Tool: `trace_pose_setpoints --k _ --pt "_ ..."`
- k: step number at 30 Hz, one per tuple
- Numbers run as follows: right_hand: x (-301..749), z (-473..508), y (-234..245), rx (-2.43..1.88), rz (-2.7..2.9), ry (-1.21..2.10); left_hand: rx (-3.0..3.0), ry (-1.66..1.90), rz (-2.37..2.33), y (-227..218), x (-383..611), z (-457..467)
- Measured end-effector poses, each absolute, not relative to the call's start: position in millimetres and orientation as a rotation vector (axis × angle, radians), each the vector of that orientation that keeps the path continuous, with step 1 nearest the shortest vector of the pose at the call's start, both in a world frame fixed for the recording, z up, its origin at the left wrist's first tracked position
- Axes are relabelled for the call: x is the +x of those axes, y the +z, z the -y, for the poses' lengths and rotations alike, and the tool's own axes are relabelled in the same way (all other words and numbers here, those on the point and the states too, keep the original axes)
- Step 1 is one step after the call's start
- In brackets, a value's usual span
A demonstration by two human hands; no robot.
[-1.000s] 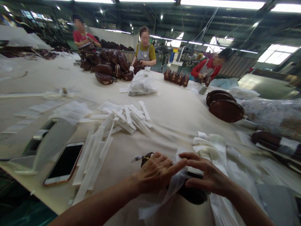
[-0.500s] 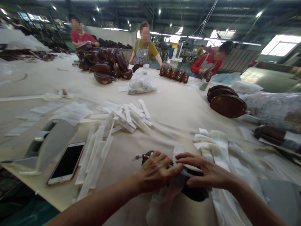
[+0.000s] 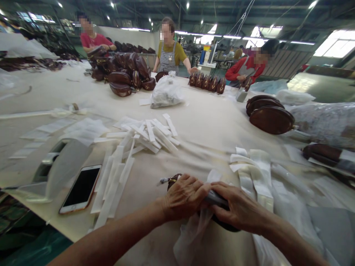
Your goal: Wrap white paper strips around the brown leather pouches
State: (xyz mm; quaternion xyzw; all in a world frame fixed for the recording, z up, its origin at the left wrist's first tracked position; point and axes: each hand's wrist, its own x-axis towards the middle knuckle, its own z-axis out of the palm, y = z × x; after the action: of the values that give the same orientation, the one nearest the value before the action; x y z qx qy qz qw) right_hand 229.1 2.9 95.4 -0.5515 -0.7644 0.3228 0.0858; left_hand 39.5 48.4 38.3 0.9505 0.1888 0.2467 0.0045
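Note:
A small dark brown leather bag [image 3: 173,180] lies on the table right before me, with a gold-coloured fitting and a wrapped zip pull at its left end. My left hand [image 3: 183,195] is curled over the left part of this bag. Closed over its right part is my right hand [image 3: 237,207], fingers and thumb on either side. The two hands meet at the middle. A thin translucent white sheet [image 3: 191,236] comes out below them and shows above them too. Much of the bag is hidden beneath the hands.
White strips [image 3: 149,135] lie in a pile ahead, left of centre, near a phone [image 3: 80,190]. More white strips [image 3: 251,170] are at right. Brown bags [image 3: 271,119] stand farther right. Across the table are three co-workers, a bag heap [image 3: 122,72] and a plastic bag [image 3: 168,92].
My right hand has come down and closed on the bag, its fingers moving against my left hand. The white sheet is drawn in tighter. My left hand has barely moved.

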Motion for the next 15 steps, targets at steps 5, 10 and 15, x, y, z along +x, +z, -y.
trace_pose_setpoints --k 5,10,15 --pt "229.2 -1.6 86.5 -1.65 2.309 0.869 2.815 0.572 -0.474 54.0 32.4 -53.3" --pt "226.7 0.1 83.6 -1.64 2.286 0.874 2.752 0.606 -0.509 57.0 33.6 -53.5" --pt "234.3 -3.5 95.3 -1.584 2.269 0.994 2.858 0.741 -0.552 42.0 39.3 -51.5"
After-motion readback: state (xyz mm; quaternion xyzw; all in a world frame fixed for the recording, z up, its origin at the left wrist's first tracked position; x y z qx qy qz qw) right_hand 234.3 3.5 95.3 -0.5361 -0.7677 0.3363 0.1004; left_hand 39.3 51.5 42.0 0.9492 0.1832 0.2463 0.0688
